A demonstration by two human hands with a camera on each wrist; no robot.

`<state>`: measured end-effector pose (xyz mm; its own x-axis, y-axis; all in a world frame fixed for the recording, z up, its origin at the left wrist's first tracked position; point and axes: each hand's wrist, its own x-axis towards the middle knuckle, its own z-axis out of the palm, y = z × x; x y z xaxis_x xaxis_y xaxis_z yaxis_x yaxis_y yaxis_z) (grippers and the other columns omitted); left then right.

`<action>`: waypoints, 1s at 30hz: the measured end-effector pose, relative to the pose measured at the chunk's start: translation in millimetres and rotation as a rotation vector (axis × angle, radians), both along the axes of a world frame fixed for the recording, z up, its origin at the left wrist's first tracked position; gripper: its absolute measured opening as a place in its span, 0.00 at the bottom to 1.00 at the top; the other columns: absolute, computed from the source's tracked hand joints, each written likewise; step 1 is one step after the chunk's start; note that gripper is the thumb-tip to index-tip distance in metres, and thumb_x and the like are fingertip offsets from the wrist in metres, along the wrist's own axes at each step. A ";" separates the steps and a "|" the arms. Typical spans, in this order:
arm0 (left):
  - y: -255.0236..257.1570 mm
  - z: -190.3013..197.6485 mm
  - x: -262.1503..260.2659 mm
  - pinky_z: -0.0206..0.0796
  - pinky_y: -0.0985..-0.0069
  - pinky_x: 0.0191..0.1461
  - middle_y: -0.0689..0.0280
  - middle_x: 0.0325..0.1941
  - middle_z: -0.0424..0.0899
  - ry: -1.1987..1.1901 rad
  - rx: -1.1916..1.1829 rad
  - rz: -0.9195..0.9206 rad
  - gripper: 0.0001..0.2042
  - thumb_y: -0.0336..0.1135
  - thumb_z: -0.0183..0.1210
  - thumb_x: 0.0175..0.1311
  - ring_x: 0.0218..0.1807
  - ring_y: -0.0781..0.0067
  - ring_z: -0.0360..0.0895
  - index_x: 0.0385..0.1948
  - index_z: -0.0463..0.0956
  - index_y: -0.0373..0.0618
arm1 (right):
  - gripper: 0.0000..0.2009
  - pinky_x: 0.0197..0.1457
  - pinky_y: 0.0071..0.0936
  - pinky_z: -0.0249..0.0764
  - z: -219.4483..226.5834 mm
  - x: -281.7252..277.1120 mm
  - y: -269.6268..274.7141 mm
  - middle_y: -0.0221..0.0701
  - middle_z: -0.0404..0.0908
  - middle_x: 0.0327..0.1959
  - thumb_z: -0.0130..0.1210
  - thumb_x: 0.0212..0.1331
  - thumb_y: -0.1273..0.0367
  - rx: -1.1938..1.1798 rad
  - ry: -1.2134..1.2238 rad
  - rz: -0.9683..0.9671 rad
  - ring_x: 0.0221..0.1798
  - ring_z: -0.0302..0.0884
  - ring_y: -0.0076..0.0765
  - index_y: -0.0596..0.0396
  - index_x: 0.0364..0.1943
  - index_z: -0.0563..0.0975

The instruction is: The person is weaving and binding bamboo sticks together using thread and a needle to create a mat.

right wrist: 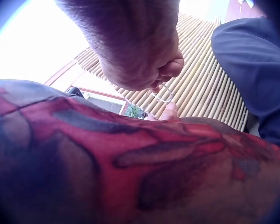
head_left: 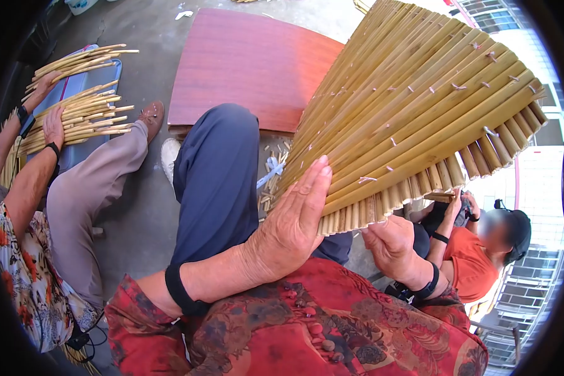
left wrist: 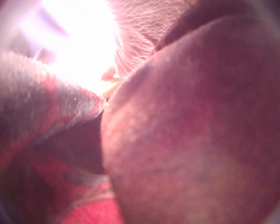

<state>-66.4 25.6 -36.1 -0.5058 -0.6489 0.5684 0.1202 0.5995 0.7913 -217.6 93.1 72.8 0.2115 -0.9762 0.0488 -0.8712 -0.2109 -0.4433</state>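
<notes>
far to the left of the fingers, thin sticks (head_left: 91,116) are lying over a blue tray (head_left: 78,150). the left hand (head_left: 288,219) rests its straight fingers, close together, on the cane mat (head_left: 388,125), which spreads from them up and to the right. right of these fingers, at the mat's lower edge, the right hand (head_left: 391,247) has curled fingers, clamped on a white thread (right wrist: 170,96).
</notes>
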 end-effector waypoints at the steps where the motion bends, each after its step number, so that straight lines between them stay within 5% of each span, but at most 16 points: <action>1: -0.2 0.9 0.3 0.51 0.63 0.63 0.39 0.58 0.54 -0.004 0.000 -0.001 0.36 0.21 0.57 0.42 0.62 0.45 0.54 0.56 0.47 0.26 | 0.07 0.20 0.27 0.64 -0.5 -1.4 0.2 0.36 0.68 0.18 0.53 0.48 0.80 0.001 0.002 0.002 0.19 0.69 0.42 0.59 0.33 0.73; 15: -8.4 3.6 5.1 0.50 0.63 0.63 0.38 0.58 0.54 -0.020 -0.002 -0.025 0.33 0.20 0.53 0.45 0.62 0.45 0.54 0.55 0.47 0.25 | 0.10 0.24 0.24 0.68 -8.7 5.0 -6.7 0.39 0.74 0.24 0.54 0.48 0.80 -0.047 -0.010 -0.017 0.24 0.74 0.42 0.60 0.36 0.74; 25: -7.4 3.1 3.0 0.53 0.63 0.62 0.38 0.57 0.56 -0.087 -0.076 0.002 0.25 0.21 0.47 0.53 0.61 0.46 0.56 0.54 0.49 0.24 | 0.04 0.22 0.26 0.67 -9.9 10.6 -13.4 0.36 0.72 0.20 0.52 0.50 0.79 -0.043 -0.120 -0.041 0.20 0.71 0.41 0.59 0.30 0.72; 30: -11.5 4.7 0.3 0.52 0.64 0.62 0.38 0.57 0.56 -0.070 -0.050 -0.001 0.27 0.21 0.47 0.52 0.61 0.46 0.56 0.55 0.48 0.24 | 0.03 0.19 0.25 0.64 -3.4 12.1 -17.0 0.31 0.69 0.14 0.49 0.56 0.74 0.240 -0.262 -0.293 0.15 0.68 0.33 0.58 0.29 0.67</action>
